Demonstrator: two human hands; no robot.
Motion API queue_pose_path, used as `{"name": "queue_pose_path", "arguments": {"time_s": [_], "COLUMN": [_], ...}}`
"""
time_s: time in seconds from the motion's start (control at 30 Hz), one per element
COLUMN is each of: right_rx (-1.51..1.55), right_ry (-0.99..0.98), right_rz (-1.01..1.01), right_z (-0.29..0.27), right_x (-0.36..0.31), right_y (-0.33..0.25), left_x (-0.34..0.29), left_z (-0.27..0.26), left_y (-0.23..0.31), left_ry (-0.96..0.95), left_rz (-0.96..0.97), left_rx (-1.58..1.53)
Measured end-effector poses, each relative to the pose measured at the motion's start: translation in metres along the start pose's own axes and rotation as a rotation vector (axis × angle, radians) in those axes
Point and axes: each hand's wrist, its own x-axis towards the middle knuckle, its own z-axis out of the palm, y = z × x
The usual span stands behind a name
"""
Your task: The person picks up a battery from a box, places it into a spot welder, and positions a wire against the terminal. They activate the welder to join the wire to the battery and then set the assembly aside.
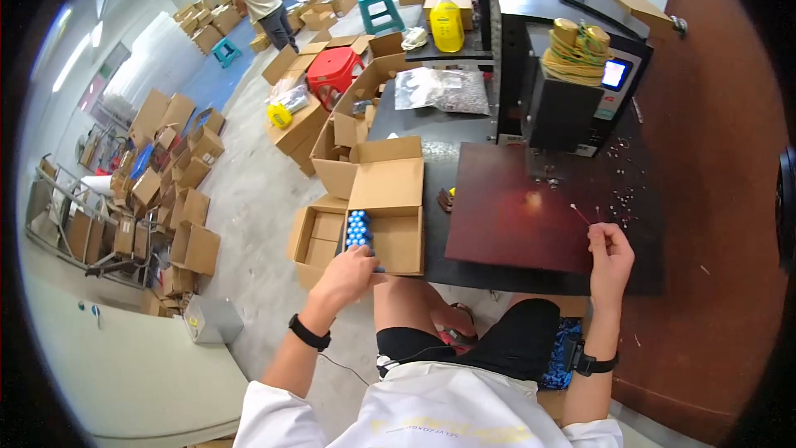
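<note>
Blue cylinders with pale ends [358, 228], which look like battery cells, stand packed along the left side of an open cardboard box [398, 241]. At their near end is my left hand [350, 272], its fingers curled down; a blue cell seems to be in its grip, mostly hidden by the fingers. Over the right edge of a dark red board [506, 216], my right hand [611, 255] pinches a thin piece [581, 214] with a small bright tip. Its exact kind is too small to tell. A small glow of light falls on the board.
A black machine [572, 108] with a lit screen and a coil of yellow-green wire stands behind the board. Small metal bits [623, 191] lie scattered at right. Behind the box are a clear bag [444, 91] and a yellow bottle [446, 23]. Cartons [340, 149] crowd the left; another person stands far off.
</note>
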Motion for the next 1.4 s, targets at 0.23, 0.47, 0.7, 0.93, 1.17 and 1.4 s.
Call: {"name": "queue_pose_path", "arguments": {"time_s": [0.23, 0.47, 0.7, 0.93, 1.17, 1.4], "right_rx": [0.016, -0.006, 0.066, 0.089, 0.016, -0.049], "right_ry": [-0.017, -0.058, -0.095, -0.139, 0.018, 0.013], "right_rz": [-0.014, -0.006, -0.068, -0.258, -0.180, -0.219], "right_z": [-0.003, -0.004, -0.014, -0.015, -0.003, 0.001], "right_x": [0.002, 0.001, -0.003, -0.005, -0.005, -0.003], "right_y": [0.002, -0.005, 0.006, 0.008, 0.009, 0.007], "left_x": [0.002, 0.043, 0.091, 0.117, 0.160, 0.176], "left_z": [-0.029, -0.073, -0.056, -0.037, -0.028, -0.030], "left_y": [-0.006, 0.073, 0.118, 0.138, 0.167, 0.183], "left_ry": [-0.024, 0.171, 0.366, 0.513, 0.593, 0.588], "left_rz": [0.125, 0.074, 0.453, 0.347, 0.265, 0.213], "left_rx": [-0.092, -0.637, 0.020, -0.400, -0.699, -0.682]}}
